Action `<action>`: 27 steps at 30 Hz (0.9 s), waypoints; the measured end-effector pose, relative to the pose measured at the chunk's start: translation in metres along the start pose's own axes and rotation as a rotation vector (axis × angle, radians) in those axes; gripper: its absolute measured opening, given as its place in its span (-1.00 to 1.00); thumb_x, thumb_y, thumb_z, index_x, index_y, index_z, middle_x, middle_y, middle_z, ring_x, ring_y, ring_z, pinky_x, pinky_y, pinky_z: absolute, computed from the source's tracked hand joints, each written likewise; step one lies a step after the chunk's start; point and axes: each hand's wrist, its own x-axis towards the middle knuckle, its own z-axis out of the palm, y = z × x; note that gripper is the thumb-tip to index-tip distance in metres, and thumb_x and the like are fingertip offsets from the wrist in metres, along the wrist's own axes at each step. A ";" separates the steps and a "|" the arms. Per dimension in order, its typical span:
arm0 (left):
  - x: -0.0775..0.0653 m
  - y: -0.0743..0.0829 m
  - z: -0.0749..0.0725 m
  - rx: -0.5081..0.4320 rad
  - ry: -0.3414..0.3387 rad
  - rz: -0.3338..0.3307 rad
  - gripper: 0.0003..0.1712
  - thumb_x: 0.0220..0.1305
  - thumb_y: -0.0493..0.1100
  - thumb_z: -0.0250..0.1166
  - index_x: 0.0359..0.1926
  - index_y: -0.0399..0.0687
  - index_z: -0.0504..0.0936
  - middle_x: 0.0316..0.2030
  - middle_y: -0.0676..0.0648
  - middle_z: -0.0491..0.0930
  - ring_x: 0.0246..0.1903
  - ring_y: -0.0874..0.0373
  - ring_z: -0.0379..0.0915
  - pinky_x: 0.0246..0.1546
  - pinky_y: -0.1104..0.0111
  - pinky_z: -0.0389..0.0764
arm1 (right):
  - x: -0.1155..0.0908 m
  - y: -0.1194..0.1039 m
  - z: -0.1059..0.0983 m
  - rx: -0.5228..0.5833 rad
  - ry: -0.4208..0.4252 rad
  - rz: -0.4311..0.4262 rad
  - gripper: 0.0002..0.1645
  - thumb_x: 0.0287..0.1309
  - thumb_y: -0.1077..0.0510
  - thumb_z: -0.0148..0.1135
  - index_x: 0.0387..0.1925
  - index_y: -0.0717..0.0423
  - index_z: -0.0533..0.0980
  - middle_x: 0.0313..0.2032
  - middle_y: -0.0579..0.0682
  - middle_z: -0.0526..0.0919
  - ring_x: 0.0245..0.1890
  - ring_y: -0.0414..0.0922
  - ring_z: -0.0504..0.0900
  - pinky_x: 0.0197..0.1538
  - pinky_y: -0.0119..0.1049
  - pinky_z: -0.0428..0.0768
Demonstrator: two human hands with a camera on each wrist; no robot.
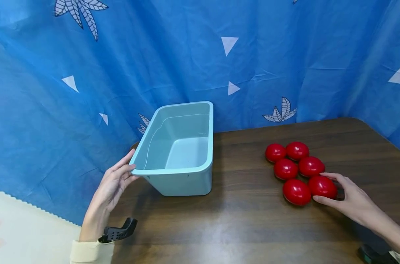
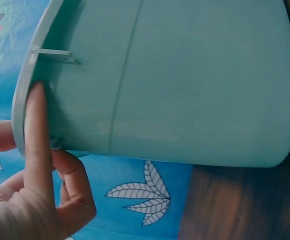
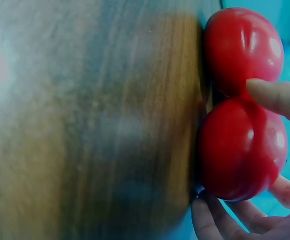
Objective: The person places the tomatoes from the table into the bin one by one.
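Note:
My left hand (image 1: 115, 181) holds the front left corner of a pale teal plastic bin (image 1: 173, 183) by its rim. In the left wrist view the fingers lie on both sides of the rim (image 2: 27, 85). The bin stands on the table with its opening up and nothing inside. At the right, several glossy red egg-shaped balls sit close together. My right hand (image 1: 355, 200) has its thumb and fingers around the nearest right-hand ball (image 1: 322, 187). Beside it lies another red ball (image 1: 296, 192); in the right wrist view the thumb (image 3: 275, 95) overlaps the gap between the two.
The dark wooden table (image 1: 249, 227) carries the bin left of centre and the balls at the right. A blue patterned cloth (image 1: 186, 55) hangs behind the table and along its left side. Other red balls (image 1: 285, 169) lie just beyond the right hand.

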 end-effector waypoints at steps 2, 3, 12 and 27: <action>0.002 -0.002 0.004 0.025 0.007 0.017 -0.27 0.66 -0.25 0.01 0.68 -0.11 -0.08 0.67 -0.17 -0.15 0.22 0.28 0.54 0.09 0.45 0.68 | -0.002 0.003 0.001 -0.012 0.011 0.012 -0.01 0.32 -0.11 0.44 0.40 0.46 0.17 0.21 0.61 0.25 0.05 0.47 0.38 -0.14 0.35 0.63; 0.004 -0.003 0.007 0.039 0.011 0.024 -0.28 0.66 -0.25 0.00 0.67 -0.11 -0.05 0.67 -0.12 -0.15 0.25 0.27 0.51 0.10 0.45 0.67 | -0.003 0.006 0.001 -0.020 0.013 0.021 0.00 0.32 -0.12 0.43 0.40 0.47 0.16 0.21 0.62 0.24 0.05 0.48 0.35 -0.13 0.41 0.60; -0.002 -0.007 0.007 0.203 0.076 0.052 -0.17 0.58 -0.02 0.22 0.68 0.11 0.03 0.49 -0.29 0.24 0.15 0.16 0.63 0.10 0.32 0.71 | 0.003 0.001 0.006 -0.042 0.019 -0.004 -0.01 0.30 -0.11 0.44 0.38 0.46 0.15 0.17 0.63 0.26 0.01 0.48 0.35 -0.19 0.39 0.63; 0.002 -0.022 0.013 0.192 0.149 0.150 -0.22 0.56 -0.05 0.25 0.65 0.08 0.15 0.43 -0.31 0.38 -0.08 0.24 0.73 -0.09 0.26 0.80 | 0.003 -0.001 0.005 -0.004 0.015 0.009 0.00 0.31 -0.09 0.45 0.41 0.44 0.15 0.23 0.64 0.25 0.05 0.50 0.35 -0.15 0.41 0.64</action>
